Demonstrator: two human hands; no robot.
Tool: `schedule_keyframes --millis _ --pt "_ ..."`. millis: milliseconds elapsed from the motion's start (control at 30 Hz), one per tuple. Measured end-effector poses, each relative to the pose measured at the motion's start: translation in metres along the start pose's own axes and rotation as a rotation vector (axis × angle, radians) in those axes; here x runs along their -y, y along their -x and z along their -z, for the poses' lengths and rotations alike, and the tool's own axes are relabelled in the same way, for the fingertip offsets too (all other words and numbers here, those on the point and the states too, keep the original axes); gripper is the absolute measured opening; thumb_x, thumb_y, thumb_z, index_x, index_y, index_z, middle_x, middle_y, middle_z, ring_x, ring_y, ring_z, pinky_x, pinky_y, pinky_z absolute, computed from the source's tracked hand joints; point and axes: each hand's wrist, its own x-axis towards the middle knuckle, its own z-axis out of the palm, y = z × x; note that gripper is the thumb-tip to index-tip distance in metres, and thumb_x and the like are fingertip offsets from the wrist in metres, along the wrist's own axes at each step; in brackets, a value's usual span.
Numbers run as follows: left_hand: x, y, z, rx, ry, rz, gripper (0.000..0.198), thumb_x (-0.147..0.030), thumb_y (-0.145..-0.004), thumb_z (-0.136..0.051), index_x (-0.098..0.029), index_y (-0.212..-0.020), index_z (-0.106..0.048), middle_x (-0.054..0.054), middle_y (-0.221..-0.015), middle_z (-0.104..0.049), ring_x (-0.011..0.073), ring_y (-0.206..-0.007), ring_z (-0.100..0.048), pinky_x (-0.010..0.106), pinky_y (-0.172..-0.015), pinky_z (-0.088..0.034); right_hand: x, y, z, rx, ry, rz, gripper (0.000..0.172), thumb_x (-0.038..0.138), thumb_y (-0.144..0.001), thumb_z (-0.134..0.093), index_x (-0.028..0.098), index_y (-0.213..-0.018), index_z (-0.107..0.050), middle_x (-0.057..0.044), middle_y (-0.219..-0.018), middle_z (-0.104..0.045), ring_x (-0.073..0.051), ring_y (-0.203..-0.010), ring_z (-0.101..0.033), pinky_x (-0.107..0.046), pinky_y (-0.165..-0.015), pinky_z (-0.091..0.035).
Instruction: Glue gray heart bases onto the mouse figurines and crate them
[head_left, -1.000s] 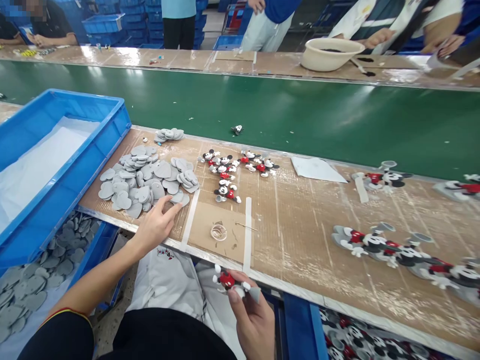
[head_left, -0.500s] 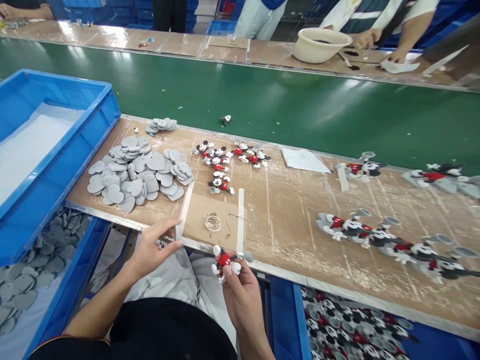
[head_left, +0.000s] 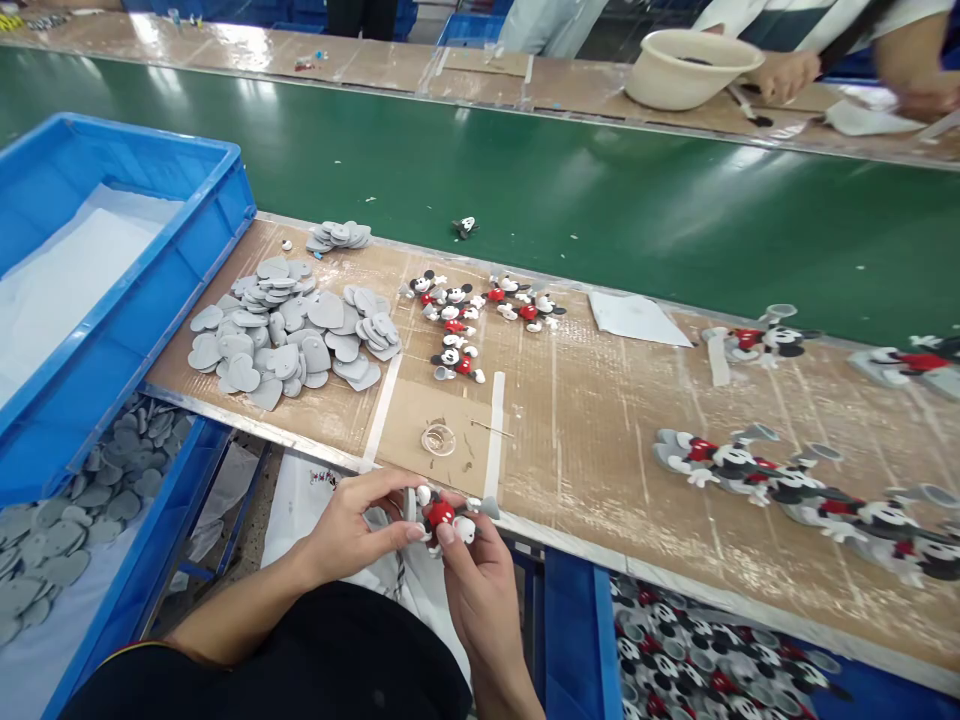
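Note:
My right hand (head_left: 476,585) pinches a small cartoon mouse figure (head_left: 444,515) with red shorts, held just below the table's front edge. My left hand (head_left: 360,535) meets it from the left, fingers closed on a grey heart piece (head_left: 409,503) pressed against the figure. On the cardboard-covered table (head_left: 600,420) lies a pile of grey heart pieces (head_left: 289,335) at the left and a cluster of several mouse figures (head_left: 472,315) in the middle.
A blue crate (head_left: 127,300) lined with white sits at the left, a bin of grey hearts (head_left: 52,540) below it. More mouse figures (head_left: 787,490) lie at the right. A bin of figures (head_left: 712,660) is under the table. A green conveyor (head_left: 525,190) runs behind; other people's hands work beyond by a beige bowl (head_left: 690,65).
My left hand drew back from the heart pile with a grey heart and came to the figure in my right hand. The right hand rose slightly toward the table edge.

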Motion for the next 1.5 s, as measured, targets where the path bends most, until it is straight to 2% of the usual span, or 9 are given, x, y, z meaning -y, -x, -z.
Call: schedule_keyframes --millis 333,533,733,1000,1100,1200,1267,1367,1500 --pt "0.005 0.000 -0.002 -0.024 0.003 0.019 0.043 -0.034 -0.083 -0.075 -0.019 -0.123 -0.067 0.009 -0.104 -0.070 0.0168 -0.082 -0.065 0.029 -0.077 -0.056 0.001 0.002 0.004 0.034 0.043 -0.032 0.034 0.039 -0.085 -0.073 0.022 -0.114 -0.067 -0.008 -0.112 -0.074 -0.025 -0.105 -0.069 -0.040 -0.095 -0.054" --pt "0.003 -0.002 0.001 -0.019 -0.010 0.003 0.042 -0.034 -0.086 -0.072 -0.019 -0.125 -0.066 0.010 -0.107 -0.070 0.0158 -0.082 -0.064 0.028 -0.076 -0.055 0.009 0.002 0.001 0.046 0.086 -0.010 0.035 0.039 -0.084 -0.073 0.022 -0.114 -0.069 -0.008 -0.111 -0.074 -0.024 -0.101 -0.069 -0.036 -0.087 -0.057" --pt "0.000 -0.002 0.005 0.015 -0.069 -0.051 0.042 -0.035 -0.087 -0.071 -0.020 -0.126 -0.066 0.010 -0.108 -0.070 0.0160 -0.082 -0.062 0.026 -0.071 -0.053 0.016 0.003 0.000 0.056 0.144 0.004 0.032 0.040 -0.085 -0.071 0.019 -0.109 -0.069 -0.008 -0.101 -0.075 -0.021 -0.083 -0.069 -0.032 -0.073 -0.058" --pt "0.002 -0.002 0.006 0.022 -0.078 -0.082 0.042 -0.030 -0.087 -0.070 -0.023 -0.128 -0.065 0.011 -0.114 -0.069 0.0184 -0.093 -0.065 0.026 -0.073 -0.054 0.017 0.001 -0.003 0.052 0.190 0.034 0.033 0.041 -0.085 -0.071 0.020 -0.110 -0.069 -0.007 -0.104 -0.074 -0.023 -0.093 -0.069 -0.033 -0.080 -0.057" --pt "0.002 -0.002 0.006 0.018 -0.079 -0.100 0.040 -0.029 -0.088 -0.069 -0.022 -0.127 -0.066 0.011 -0.113 -0.070 0.0192 -0.096 -0.065 0.026 -0.073 -0.054 0.021 0.001 -0.006 0.064 0.202 0.049 0.032 0.043 -0.086 -0.070 0.020 -0.109 -0.069 -0.006 -0.092 -0.073 -0.021 -0.083 -0.068 -0.031 -0.072 -0.057" --pt "0.004 -0.002 0.006 0.007 -0.085 -0.088 0.038 -0.030 -0.088 -0.070 -0.022 -0.124 -0.067 0.009 -0.105 -0.070 0.0162 -0.086 -0.063 0.025 -0.071 -0.053 0.025 0.000 -0.009 0.075 0.206 0.058 0.030 0.043 -0.086 -0.069 0.020 -0.105 -0.069 -0.002 -0.076 -0.068 -0.019 -0.071 -0.065 -0.029 -0.065 -0.056" --pt "0.005 -0.001 0.006 0.009 -0.065 -0.064 0.037 -0.031 -0.087 -0.070 -0.021 -0.123 -0.067 0.009 -0.103 -0.070 0.0148 -0.081 -0.061 0.025 -0.070 -0.052 0.026 0.000 -0.010 0.079 0.197 0.055 0.028 0.043 -0.087 -0.068 0.020 -0.102 -0.069 -0.001 -0.072 -0.067 -0.018 -0.068 -0.065 -0.029 -0.063 -0.056" --pt "0.005 -0.001 0.005 0.008 -0.001 0.017 0.037 -0.034 -0.088 -0.069 -0.020 -0.122 -0.067 0.009 -0.106 -0.069 0.0149 -0.081 -0.060 0.025 -0.071 -0.052 0.025 -0.001 -0.010 0.076 0.164 0.044 0.030 0.041 -0.085 -0.071 0.020 -0.106 -0.067 -0.004 -0.087 -0.072 -0.019 -0.075 -0.068 -0.030 -0.067 -0.058" --pt "0.002 -0.003 0.004 -0.017 0.081 0.107 0.038 -0.037 -0.089 -0.068 -0.019 -0.122 -0.066 0.008 -0.105 -0.068 0.0150 -0.082 -0.061 0.025 -0.074 -0.053 0.026 -0.001 -0.011 0.095 0.061 0.015 0.048 0.037 -0.081 -0.076 0.023 -0.123 -0.059 -0.008 -0.113 -0.072 -0.023 -0.097 -0.071 -0.036 -0.082 -0.060"
